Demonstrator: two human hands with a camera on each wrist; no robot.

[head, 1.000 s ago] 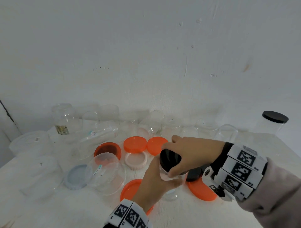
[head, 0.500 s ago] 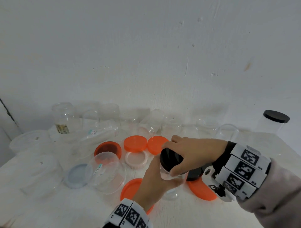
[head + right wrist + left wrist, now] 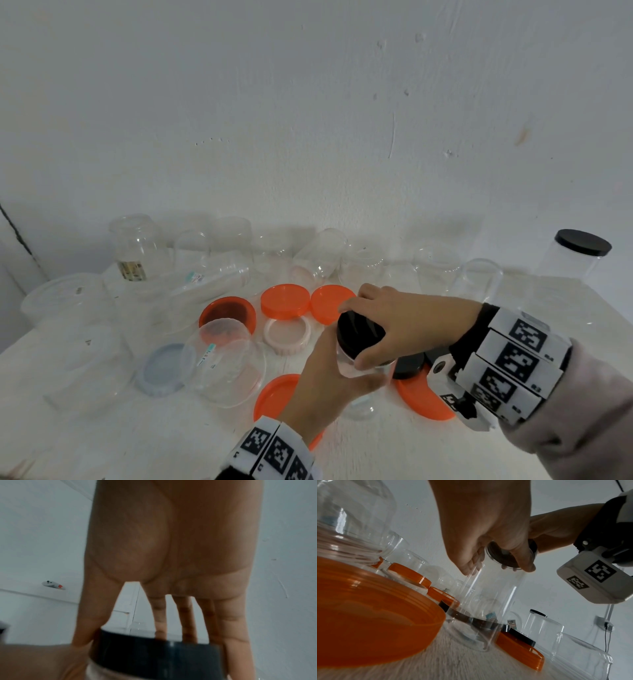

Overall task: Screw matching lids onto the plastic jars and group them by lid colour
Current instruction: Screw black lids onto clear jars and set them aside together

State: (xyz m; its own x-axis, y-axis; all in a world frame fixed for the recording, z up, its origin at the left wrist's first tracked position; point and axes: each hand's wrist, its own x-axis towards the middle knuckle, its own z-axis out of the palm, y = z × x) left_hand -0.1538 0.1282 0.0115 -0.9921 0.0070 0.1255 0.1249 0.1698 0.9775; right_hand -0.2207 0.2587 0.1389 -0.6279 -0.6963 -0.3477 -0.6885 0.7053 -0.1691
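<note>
A clear plastic jar [image 3: 346, 366] [image 3: 489, 601] stands upright on the white table near its front. My left hand [image 3: 329, 383] grips the jar's wall from the near side. A black lid [image 3: 359, 337] [image 3: 154, 654] sits on the jar's mouth, and my right hand [image 3: 394, 322] holds it from above with thumb and fingers curled round its rim. In the right wrist view my fingers [image 3: 185, 622] reach over the lid's edge. Another black-lidded jar [image 3: 579, 260] stands at the far right.
Orange lids [image 3: 284, 301] [image 3: 423, 394] [image 3: 277, 397] lie around the jar, with a loose black lid [image 3: 409, 365], a pink ring lid [image 3: 287, 335] and a grey lid [image 3: 164, 370]. Several open clear jars [image 3: 137, 246] line the wall; one [image 3: 229, 366] lies on its side.
My right hand has turned slightly on the black lid; its fingers sit a little further round the rim. The jar and my left hand stay in place.
</note>
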